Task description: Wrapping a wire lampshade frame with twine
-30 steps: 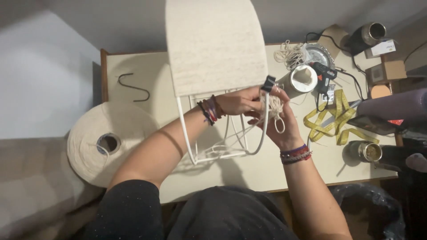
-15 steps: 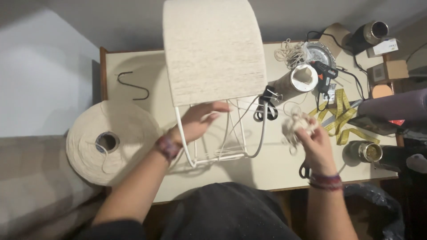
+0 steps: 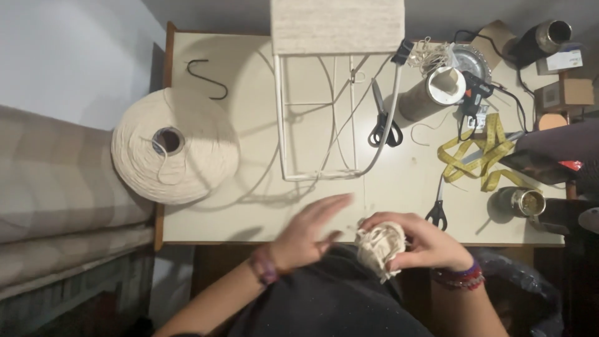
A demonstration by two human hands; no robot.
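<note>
I am gripping a small bundle of cord (image 3: 380,246) in my right hand (image 3: 424,243), low at the worktop (image 3: 249,212) edge. My left hand (image 3: 309,234) is hovering open beside it, blurred, below the wire frame (image 3: 324,118). I judge I am winding cord, which calls for steady tension.

Table: we look down on a cream table (image 3: 206,224) with a thin wooden edge.
Wall: we see a pale grey wall (image 3: 68,50) to the left.
Sofa: a checked grey sofa (image 3: 56,187) stands just beside the table's left edge.
Light: we see soft shadows on the tabletop.
</note>
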